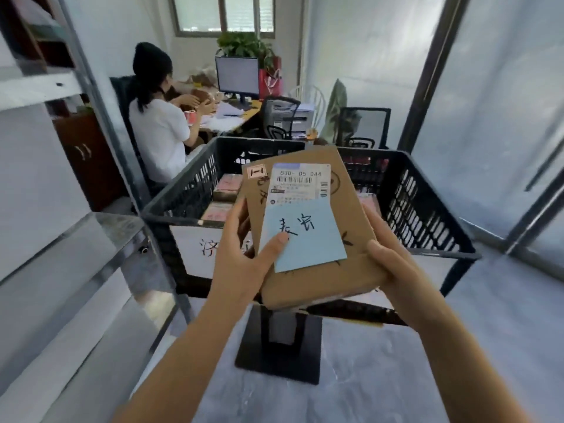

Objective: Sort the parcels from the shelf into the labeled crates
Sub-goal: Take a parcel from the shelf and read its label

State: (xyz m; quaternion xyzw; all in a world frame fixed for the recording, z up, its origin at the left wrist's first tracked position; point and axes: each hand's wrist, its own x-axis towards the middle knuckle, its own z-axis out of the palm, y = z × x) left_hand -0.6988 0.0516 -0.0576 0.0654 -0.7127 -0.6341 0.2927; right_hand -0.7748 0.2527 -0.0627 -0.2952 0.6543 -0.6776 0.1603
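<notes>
Above a black slatted plastic crate (190,190), a flat brown cardboard parcel (351,206) with a blue handwritten note (308,242) is held tilted; the left hand (241,264) has its thumb on the note and fingers (236,218) curled behind, while the right hand (393,264) clamps the parcel's right edge

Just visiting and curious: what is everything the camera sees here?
parcel: one, brown cardboard, held before the crates
note: one, light blue, on the parcel
crates: likely two, black, behind the parcel
packets: several, pinkish, inside the crates
shelf: one, grey metal, left
seated person: one, white top, at far desk
monitor: one, black, on that desk
left hand: holds parcel's left edge, thumb on note
right hand: holds parcel's lower right corner
</notes>
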